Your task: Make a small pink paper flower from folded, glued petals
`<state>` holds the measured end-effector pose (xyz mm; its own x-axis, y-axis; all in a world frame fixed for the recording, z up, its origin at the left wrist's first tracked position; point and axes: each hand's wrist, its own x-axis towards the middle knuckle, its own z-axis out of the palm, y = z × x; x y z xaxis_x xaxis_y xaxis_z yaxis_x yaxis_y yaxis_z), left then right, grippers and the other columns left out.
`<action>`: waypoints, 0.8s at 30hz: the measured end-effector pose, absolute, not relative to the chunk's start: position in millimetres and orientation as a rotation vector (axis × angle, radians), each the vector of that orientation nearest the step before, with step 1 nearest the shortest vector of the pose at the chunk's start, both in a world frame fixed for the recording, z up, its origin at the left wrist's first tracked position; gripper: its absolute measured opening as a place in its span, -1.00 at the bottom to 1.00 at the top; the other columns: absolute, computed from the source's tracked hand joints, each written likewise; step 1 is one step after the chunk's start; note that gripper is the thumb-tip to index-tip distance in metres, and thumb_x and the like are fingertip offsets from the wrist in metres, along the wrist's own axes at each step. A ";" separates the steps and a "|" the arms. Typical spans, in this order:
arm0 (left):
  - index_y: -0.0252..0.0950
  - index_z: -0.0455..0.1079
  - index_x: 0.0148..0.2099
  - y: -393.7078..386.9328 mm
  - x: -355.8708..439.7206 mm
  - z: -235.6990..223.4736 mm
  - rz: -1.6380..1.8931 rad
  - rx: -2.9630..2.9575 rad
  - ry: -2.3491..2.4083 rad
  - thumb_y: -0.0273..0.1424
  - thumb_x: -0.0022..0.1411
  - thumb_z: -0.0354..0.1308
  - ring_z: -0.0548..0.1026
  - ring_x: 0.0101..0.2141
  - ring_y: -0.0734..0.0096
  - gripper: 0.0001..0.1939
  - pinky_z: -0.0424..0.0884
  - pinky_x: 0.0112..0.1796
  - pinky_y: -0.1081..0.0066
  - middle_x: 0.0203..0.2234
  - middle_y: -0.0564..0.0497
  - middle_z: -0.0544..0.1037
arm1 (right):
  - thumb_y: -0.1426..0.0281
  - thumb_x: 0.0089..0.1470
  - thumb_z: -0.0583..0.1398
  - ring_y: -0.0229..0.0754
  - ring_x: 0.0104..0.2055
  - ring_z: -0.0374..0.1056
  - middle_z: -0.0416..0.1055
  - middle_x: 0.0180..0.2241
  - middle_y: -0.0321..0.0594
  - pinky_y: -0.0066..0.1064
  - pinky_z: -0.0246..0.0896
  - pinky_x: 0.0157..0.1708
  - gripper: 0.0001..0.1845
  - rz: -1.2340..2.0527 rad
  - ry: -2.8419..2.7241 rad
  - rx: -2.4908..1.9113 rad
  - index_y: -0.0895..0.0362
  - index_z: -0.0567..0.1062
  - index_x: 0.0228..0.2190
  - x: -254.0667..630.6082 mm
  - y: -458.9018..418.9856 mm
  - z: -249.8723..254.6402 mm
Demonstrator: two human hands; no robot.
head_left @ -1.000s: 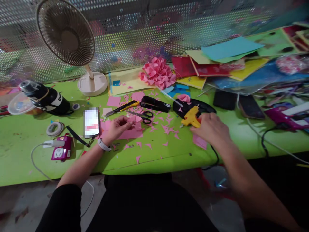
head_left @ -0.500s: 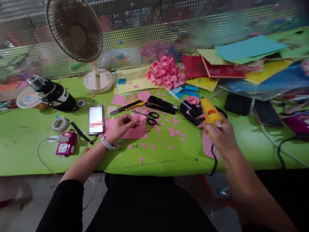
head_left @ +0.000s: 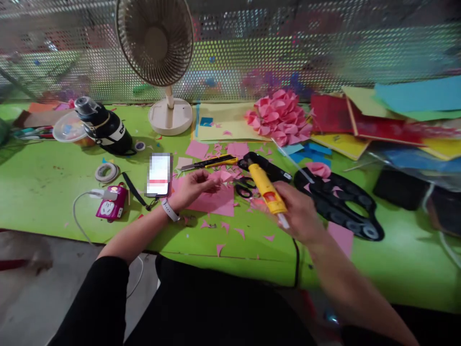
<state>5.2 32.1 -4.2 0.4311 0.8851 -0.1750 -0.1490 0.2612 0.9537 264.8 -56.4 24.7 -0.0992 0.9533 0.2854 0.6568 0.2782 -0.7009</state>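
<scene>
My right hand (head_left: 300,211) is wrapped round a yellow hot glue gun (head_left: 264,185), its nozzle pointing up and left, over the table's middle. A white glue stick pokes out of its back end. Between the thumb and fingers of my left hand (head_left: 194,188) is a small pink paper petal (head_left: 226,176), above a flat pink sheet (head_left: 219,203). Black-handled scissors (head_left: 244,190) lie just right of that sheet, partly covered. Beyond them are a yellow and black utility knife (head_left: 219,161) and a black stapler (head_left: 275,169). A pink paper flower ball (head_left: 279,117) sits at the back.
Right of my hand lies a black palette (head_left: 324,199) with a pink paper flower (head_left: 319,169) on it. A phone (head_left: 159,174), tape roll (head_left: 107,172), purple socket adapter (head_left: 113,204), bottle (head_left: 108,127) and fan (head_left: 169,115) stand left. Coloured sheets (head_left: 414,98) pile up right.
My right hand has lifted the glue gun off the palette and brought it left towards my left hand, turning its nozzle up. My left hand keeps the petal. The view has swung right.
</scene>
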 end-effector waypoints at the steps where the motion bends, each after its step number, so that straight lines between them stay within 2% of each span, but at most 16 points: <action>1: -0.37 0.37 -0.32 32.8 4.9 -4.4 0.838 1.072 0.861 -0.10 0.01 0.45 0.59 -0.44 0.49 -0.53 0.56 -0.34 0.42 -0.44 -0.02 0.61 | 0.25 -0.02 0.28 -0.05 -0.32 0.43 0.50 -0.29 -0.14 -0.25 0.32 -0.30 -0.75 0.357 -1.916 -1.531 0.07 0.44 -0.28 274.8 -58.9 20.9; 4: -0.36 0.38 -0.32 34.7 4.3 -5.5 0.880 1.093 0.880 -0.10 0.05 0.42 0.58 -0.44 0.52 -0.56 0.56 -0.32 0.45 -0.45 0.01 0.59 | 0.20 -0.02 0.20 0.00 -0.28 0.45 0.49 -0.26 -0.09 -0.23 0.29 -0.30 -0.72 0.041 -1.933 -1.816 0.07 0.43 -0.26 309.4 -72.0 6.0; 9: -0.36 0.40 -0.29 35.8 4.5 -6.0 0.878 1.129 0.886 -0.13 0.10 0.40 0.60 -0.41 0.51 -0.60 0.57 -0.31 0.45 -0.42 0.00 0.61 | 0.12 -0.08 0.25 0.10 -0.21 0.43 0.49 -0.26 -0.03 -0.23 0.22 -0.33 -0.63 -0.149 -1.641 -2.410 0.09 0.48 -0.26 357.5 -89.1 -12.8; 12: -0.33 0.40 -0.29 36.3 5.0 -3.4 0.896 1.131 0.905 -0.11 0.10 0.40 0.59 -0.42 0.51 -0.60 0.57 -0.31 0.45 -0.41 -0.01 0.62 | 0.06 -0.04 0.29 0.09 -0.19 0.40 0.50 -0.19 0.01 -0.22 0.18 -0.32 -0.56 -0.127 -1.517 -2.641 0.08 0.51 -0.20 371.0 -89.3 -13.6; 17: -0.33 0.40 -0.30 37.7 5.2 -0.8 0.907 1.149 0.927 -0.09 0.09 0.40 0.59 -0.43 0.52 -0.58 0.56 -0.33 0.46 -0.43 -0.01 0.61 | 0.06 0.00 0.31 0.05 -0.22 0.37 0.49 -0.19 0.06 -0.23 0.11 -0.36 -0.57 -0.022 -1.506 -2.674 0.10 0.52 -0.20 373.3 -84.4 -9.7; 24: -0.35 0.41 -0.30 39.0 4.2 -3.6 0.916 1.156 0.897 -0.12 0.10 0.41 0.59 -0.44 0.51 -0.60 0.57 -0.34 0.47 -0.43 -0.01 0.62 | 0.04 0.02 0.30 0.00 -0.30 0.32 0.45 -0.25 0.01 -0.25 0.06 -0.38 -0.60 0.092 -1.598 -2.647 0.10 0.53 -0.27 370.6 -80.8 -6.2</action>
